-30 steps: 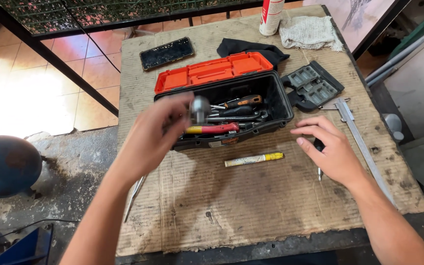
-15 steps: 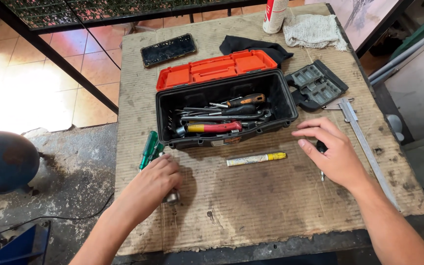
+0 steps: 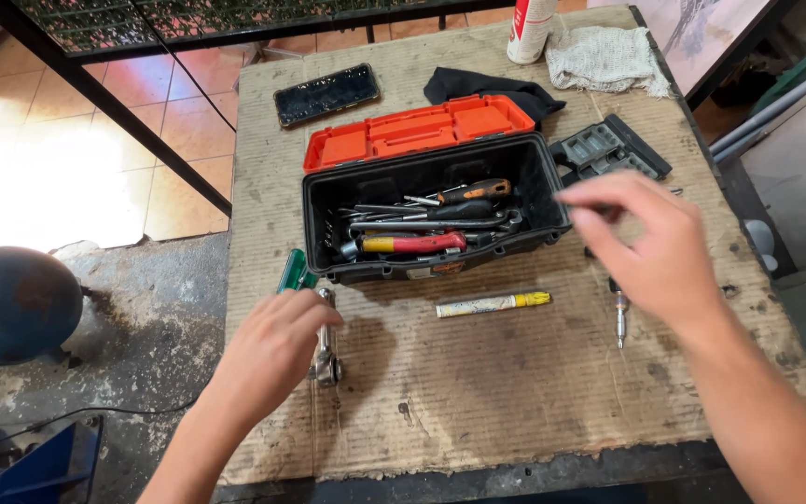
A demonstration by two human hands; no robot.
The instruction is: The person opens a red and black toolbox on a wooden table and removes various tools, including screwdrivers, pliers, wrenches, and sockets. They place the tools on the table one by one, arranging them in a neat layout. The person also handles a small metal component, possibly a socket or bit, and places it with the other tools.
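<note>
Steel ratchet [image 3: 326, 347] lies under the loosely curled left hand [image 3: 272, 353] (right hand [image 3: 650, 245] hovers, fingers spread).

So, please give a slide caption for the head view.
Left hand on a ratchet, right hand raised beside an open toolbox.

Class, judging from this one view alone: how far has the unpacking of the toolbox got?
Done: a metal ratchet, a green-handled tool, a yellow marker and a small bit driver lie out on the table. In hand: the left hand rests on the ratchet; the right hand hovers empty. Left: screwdrivers and wrenches fill the open toolbox.
</note>
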